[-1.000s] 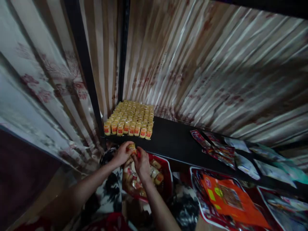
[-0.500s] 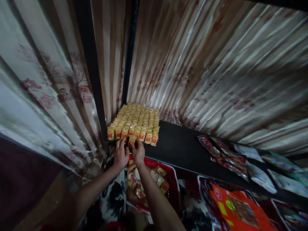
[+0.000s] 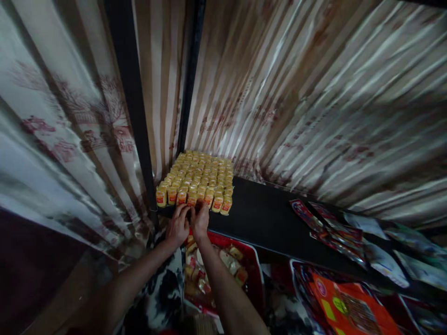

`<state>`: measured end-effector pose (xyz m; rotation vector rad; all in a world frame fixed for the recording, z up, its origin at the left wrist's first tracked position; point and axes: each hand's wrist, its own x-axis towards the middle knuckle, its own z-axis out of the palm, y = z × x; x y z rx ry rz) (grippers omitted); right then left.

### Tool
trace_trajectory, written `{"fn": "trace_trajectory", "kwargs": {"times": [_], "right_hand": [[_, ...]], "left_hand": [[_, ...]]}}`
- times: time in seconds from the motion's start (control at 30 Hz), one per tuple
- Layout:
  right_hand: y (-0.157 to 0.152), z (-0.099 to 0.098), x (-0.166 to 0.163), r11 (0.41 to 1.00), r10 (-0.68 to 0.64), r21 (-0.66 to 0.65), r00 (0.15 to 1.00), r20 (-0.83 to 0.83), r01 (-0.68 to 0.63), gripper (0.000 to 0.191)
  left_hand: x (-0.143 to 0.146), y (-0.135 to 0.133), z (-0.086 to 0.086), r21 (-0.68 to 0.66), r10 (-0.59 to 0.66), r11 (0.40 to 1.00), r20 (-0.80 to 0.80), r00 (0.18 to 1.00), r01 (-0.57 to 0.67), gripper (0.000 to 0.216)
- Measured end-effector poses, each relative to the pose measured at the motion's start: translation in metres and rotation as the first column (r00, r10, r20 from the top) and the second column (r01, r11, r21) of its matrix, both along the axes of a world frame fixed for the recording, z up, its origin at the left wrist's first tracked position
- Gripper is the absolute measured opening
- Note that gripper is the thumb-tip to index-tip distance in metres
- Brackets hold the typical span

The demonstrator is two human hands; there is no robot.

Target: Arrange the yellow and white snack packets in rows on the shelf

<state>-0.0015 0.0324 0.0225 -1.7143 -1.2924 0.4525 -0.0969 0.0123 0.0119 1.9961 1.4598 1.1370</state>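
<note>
Small yellow packaged snacks with red labels point(image 3: 191, 199) stand in tight rows on the black shelf, in its left corner. My left hand point(image 3: 179, 227) is at the front of these rows, its bent fingers reaching toward the front packs. Close beside it, my right hand point(image 3: 200, 223) has its fingers curled near the same packs. A gap shows between the two hands, and no pack is plainly gripped in either. The right fingertips are partly hidden. Below my forearms, a red basket point(image 3: 257, 260) holds more wrapped snacks.
Flat shiny packets point(image 3: 335, 232) lie on the right part of the black shelf point(image 3: 261, 214). Lower right, another basket holds an orange packet point(image 3: 349, 302). Black posts point(image 3: 131, 88) and a patterned curtain point(image 3: 272, 93) bound the shelf at left and back.
The pack that was between my hands now stands at the front of the rows. Both hands sit slightly lower, and the right has turned a little. The view has shifted slightly.
</note>
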Motion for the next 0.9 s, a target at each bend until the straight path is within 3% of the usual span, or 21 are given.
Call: {"fn": "trace_trajectory", "kwargs": {"times": [0.17,0.57,0.9], "right_hand": [[-0.009,0.000,-0.002,0.997,0.030,0.074,0.996,0.080,-0.035,0.013],[-0.014,-0.012,0.001,0.991,0.122,0.029,0.982,0.147,-0.128,0.024],[-0.013,-0.021,0.003,0.987,0.150,0.017,0.967,0.204,-0.157,0.029]], "left_hand": [[0.000,0.000,-0.002,-0.005,0.051,0.999,-0.034,0.998,-0.051,0.055],[-0.001,-0.002,0.013,0.096,0.146,0.986,-0.114,0.983,-0.135,0.058],[0.002,-0.002,0.016,0.045,0.153,0.988,-0.260,0.953,-0.146,0.065]]}}
